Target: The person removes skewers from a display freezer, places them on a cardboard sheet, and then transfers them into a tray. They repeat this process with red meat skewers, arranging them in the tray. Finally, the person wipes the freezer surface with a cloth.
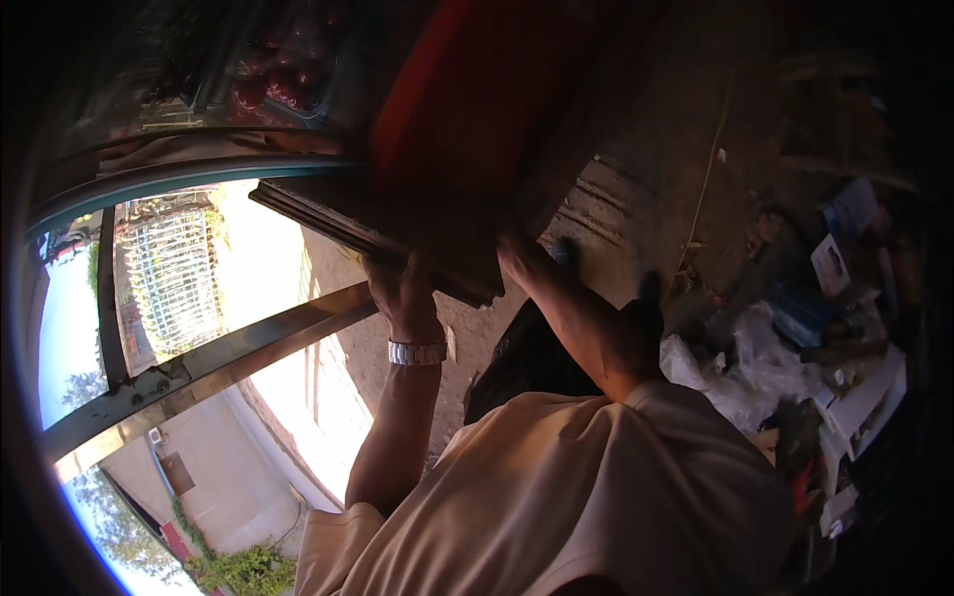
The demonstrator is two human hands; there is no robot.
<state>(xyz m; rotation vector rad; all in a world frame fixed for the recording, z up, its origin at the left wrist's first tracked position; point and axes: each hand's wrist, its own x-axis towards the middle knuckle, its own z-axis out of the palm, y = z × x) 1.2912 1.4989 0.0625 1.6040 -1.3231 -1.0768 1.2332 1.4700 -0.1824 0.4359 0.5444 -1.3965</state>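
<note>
A dark, flat panel-like piece (387, 223) with a grooved long edge lies across the middle of the view, in deep shade; its material is hard to tell. My left hand (406, 298), with a metal-band wristwatch (417, 353) at the wrist, grips its near edge. At the right end of the same piece is my right hand (520, 259), its fingers lost in shadow against it. Just beyond, a large red surface (462, 97) rises out of the dark; whether it joins the panel cannot be told.
On the left, a metal frame post (223, 350) borders a bright opening to a yard. Clear plastic wrapping (745, 365), boxes (831, 264) and scraps heap up at the right. A thin cord (704, 194) lies along the dirt floor (671, 134). Shiny red round things (276, 82) sit at upper left.
</note>
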